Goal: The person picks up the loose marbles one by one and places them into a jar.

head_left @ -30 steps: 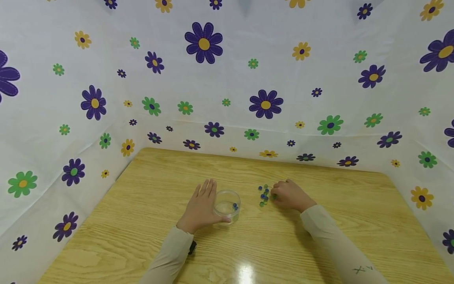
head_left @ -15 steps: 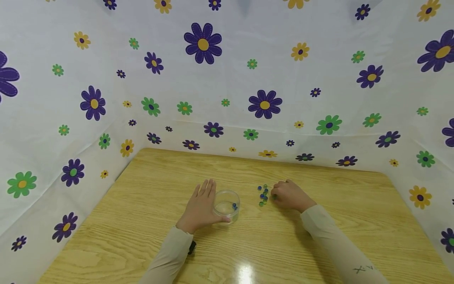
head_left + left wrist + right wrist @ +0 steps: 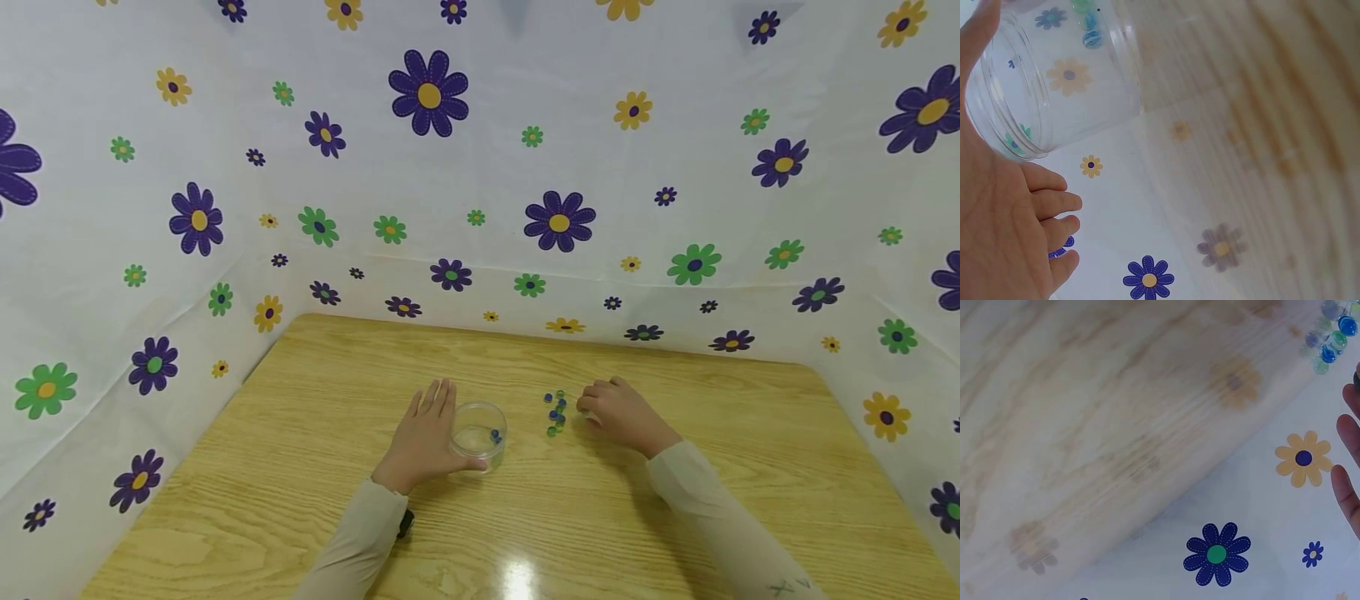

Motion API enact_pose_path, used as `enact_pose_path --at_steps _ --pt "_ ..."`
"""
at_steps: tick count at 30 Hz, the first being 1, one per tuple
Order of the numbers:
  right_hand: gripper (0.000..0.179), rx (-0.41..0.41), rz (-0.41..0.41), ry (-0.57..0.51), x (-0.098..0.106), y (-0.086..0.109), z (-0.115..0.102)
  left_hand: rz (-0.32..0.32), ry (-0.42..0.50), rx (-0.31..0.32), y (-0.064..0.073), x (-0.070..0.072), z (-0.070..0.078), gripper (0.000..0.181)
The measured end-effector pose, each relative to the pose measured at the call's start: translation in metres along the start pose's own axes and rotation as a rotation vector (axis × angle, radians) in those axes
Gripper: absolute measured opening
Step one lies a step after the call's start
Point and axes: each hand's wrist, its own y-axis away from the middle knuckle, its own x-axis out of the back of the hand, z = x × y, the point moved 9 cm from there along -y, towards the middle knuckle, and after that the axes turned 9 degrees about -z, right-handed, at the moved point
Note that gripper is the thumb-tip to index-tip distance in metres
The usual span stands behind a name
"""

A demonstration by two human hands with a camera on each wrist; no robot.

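Note:
My left hand (image 3: pixel 422 442) rests against a clear round plastic jar (image 3: pixel 478 407), its fingers straight along the far left side and its thumb across the near side. The left wrist view shows the jar's ridged rim beside the palm. A few blue and green marbles (image 3: pixel 1092 39) lie inside it. Right of the jar, my right hand (image 3: pixel 621 414) hovers just beside a small cluster of blue and green marbles (image 3: pixel 554 414) on the table. A dark marble (image 3: pixel 1357 380) shows at its fingertips, partly cut off by the right wrist view's edge.
The wooden table (image 3: pixel 330 358) has a white cloth (image 3: pixel 360 150) with printed flowers standing around its back and sides. A dark wrist device (image 3: pixel 406 523) shows by the left sleeve. Light glares on the table's near part.
My right hand has drawn slightly right, away from the cluster, and a green marble beside its fingers no longer shows on the table. The left hand and jar hold still.

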Motion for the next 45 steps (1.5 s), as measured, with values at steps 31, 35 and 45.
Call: enact_pose_path --at_steps 31,35,45 --pt "0.021 0.143 0.335 0.125 0.059 0.015 -0.050 -0.011 -0.011 0.009 0.000 0.000 0.000 0.124" --pt "0.021 0.148 0.357 0.125 0.065 0.015 -0.055 -0.013 -0.017 0.010 0.000 -0.001 -0.001 0.124" --pt "0.019 0.162 0.384 0.113 0.079 0.013 -0.069 -0.005 -0.020 0.009 -0.001 -0.002 -0.002 0.126"
